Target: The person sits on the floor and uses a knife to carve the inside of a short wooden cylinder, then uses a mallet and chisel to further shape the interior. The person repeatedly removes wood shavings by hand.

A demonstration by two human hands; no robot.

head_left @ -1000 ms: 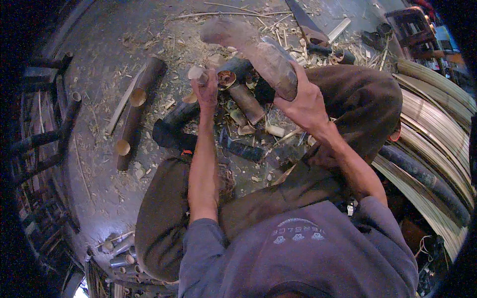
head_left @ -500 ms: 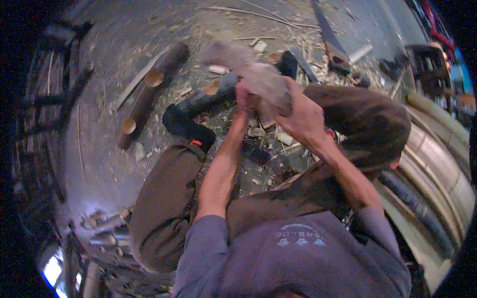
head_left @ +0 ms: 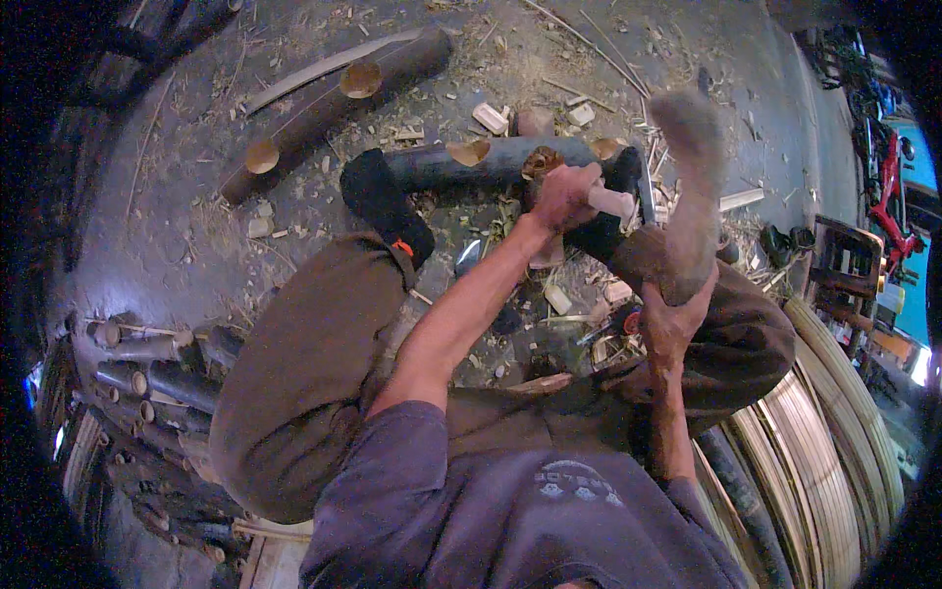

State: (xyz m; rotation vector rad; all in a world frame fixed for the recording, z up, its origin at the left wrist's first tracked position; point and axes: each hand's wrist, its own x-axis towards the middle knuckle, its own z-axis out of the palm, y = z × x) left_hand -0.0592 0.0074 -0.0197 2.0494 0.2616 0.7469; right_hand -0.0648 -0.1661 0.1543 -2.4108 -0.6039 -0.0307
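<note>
My left hand (head_left: 567, 196) is closed around a pale wooden handle (head_left: 612, 202) just above a dark pole (head_left: 422, 165). Whatever tool end the handle may have is hidden by the fist. My right hand (head_left: 675, 319) grips the lower end of a pale, thick wooden club (head_left: 693, 182), blurred by motion and raised over my right knee. Round notches are cut in the pole, one of them a light cut-out (head_left: 469, 151). It lies crosswise between my two feet, in dark socks (head_left: 378, 201). A brown, rough-edged lump (head_left: 542, 162) shows on it beside my left fist.
Another notched pole (head_left: 314, 123) lies at the far left. Wood chips and blocks (head_left: 491, 119) litter the floor. Cut poles (head_left: 147, 347) are stacked at the left, and long split strips (head_left: 800, 452) lie at the right. A shelf (head_left: 846, 255) stands beyond them.
My hands were close together at the pale wooden club; now they are apart. The right has swung right with the club, while the left is over the pole on the handle. The view has shifted.
</note>
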